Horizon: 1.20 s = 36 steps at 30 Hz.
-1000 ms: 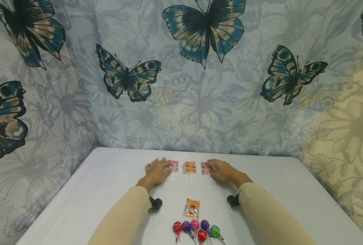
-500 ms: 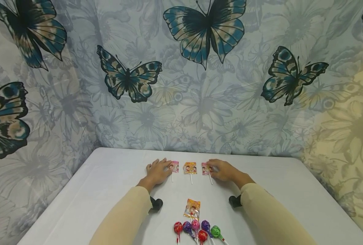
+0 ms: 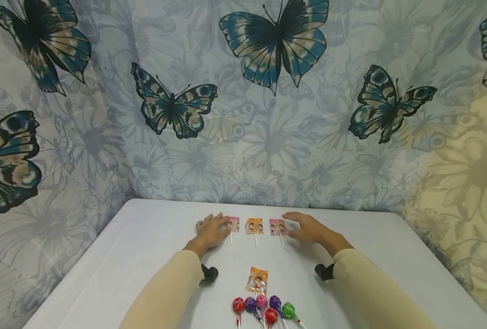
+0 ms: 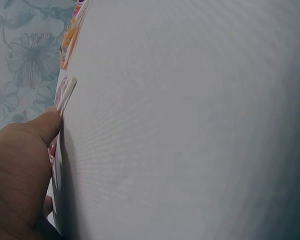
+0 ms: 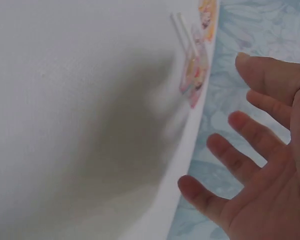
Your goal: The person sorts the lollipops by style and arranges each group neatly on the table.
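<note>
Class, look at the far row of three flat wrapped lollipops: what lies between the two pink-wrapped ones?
Between the left pink-wrapped lollipop and the right pink-wrapped lollipop lies one orange-wrapped lollipop, with bare white table either side. The head view shows it.

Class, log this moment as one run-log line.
left hand: touches left lollipop | right hand: open, off right lollipop | table

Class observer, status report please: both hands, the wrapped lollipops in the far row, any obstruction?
Left hand flat, touching left flat lollipop. Right hand open, lifted clear of right flat lollipop. Middle one untouched. Nothing obstructing.
</note>
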Available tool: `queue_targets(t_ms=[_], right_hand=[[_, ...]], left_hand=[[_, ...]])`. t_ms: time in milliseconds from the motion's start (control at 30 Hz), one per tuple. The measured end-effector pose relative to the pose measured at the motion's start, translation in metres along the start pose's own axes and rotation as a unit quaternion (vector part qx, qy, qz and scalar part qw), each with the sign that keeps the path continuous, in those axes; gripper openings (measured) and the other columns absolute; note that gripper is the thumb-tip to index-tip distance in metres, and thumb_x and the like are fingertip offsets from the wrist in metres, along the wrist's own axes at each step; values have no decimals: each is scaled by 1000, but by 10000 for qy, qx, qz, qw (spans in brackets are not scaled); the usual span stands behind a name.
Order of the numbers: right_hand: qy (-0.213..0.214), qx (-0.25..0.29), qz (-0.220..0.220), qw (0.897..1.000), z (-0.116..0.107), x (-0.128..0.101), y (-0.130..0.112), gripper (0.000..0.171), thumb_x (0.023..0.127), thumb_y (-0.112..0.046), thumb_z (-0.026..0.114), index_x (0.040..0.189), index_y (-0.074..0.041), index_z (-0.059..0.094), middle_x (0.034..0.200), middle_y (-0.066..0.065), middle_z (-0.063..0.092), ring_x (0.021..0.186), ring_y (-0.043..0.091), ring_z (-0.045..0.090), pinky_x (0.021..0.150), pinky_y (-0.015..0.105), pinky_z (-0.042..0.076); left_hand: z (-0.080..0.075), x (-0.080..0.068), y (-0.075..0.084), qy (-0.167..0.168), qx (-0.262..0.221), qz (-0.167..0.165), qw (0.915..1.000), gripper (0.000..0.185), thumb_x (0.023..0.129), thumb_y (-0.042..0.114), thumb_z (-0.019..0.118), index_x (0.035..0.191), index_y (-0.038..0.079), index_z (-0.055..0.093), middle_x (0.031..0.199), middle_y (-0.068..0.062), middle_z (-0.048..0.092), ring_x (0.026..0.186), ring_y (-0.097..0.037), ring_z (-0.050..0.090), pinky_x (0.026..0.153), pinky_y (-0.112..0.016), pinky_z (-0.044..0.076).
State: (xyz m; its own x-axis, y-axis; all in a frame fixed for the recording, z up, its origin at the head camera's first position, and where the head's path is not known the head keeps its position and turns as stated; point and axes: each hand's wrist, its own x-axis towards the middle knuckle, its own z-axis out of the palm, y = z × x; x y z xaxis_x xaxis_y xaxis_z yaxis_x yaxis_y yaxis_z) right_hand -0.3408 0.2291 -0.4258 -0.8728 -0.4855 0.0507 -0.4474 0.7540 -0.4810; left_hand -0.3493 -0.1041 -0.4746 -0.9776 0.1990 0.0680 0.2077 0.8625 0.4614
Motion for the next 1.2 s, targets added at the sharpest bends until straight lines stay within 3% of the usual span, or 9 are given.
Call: queue_targets(t_ms=[300, 500, 967, 1200], right_hand=[[229, 99, -45, 9997, -2, -26, -14, 57, 90, -21, 68, 140, -1, 48, 142, 21, 44, 132, 43, 35, 103, 60, 27], [452, -50, -337, 9984, -2, -42, -22, 56, 91, -22, 68, 139, 0, 49, 140, 22, 46, 130, 44, 37, 101, 60, 30], [1269, -79, -734, 9892, 2, -73, -56, 57, 87, -27, 73, 135, -3, 54, 136, 17, 51, 124, 40, 46, 96, 58, 38], [1519, 205, -899, 9841, 7, -87, -71, 58, 85, -25, 76, 136, -7, 55, 135, 12, 53, 124, 35, 47, 96, 56, 39]], left_hand=[[4, -2, 2, -38, -44, -2, 10000, 48, 96, 38, 57, 140, 19, 53, 149, -7, 39, 139, -37, 22, 104, -61, 12], [2, -3, 2, -86, -39, -16, 10000, 48, 96, 38, 57, 140, 20, 53, 150, -7, 38, 139, -37, 22, 104, -61, 11], [1, -5, 3, -56, -62, -31, 10000, 48, 96, 38, 57, 140, 18, 53, 149, -8, 39, 139, -37, 21, 104, -61, 11], [2, -5, 4, -27, -69, 3, 10000, 48, 96, 37, 57, 140, 17, 53, 149, -9, 39, 139, -38, 22, 104, -60, 11]])
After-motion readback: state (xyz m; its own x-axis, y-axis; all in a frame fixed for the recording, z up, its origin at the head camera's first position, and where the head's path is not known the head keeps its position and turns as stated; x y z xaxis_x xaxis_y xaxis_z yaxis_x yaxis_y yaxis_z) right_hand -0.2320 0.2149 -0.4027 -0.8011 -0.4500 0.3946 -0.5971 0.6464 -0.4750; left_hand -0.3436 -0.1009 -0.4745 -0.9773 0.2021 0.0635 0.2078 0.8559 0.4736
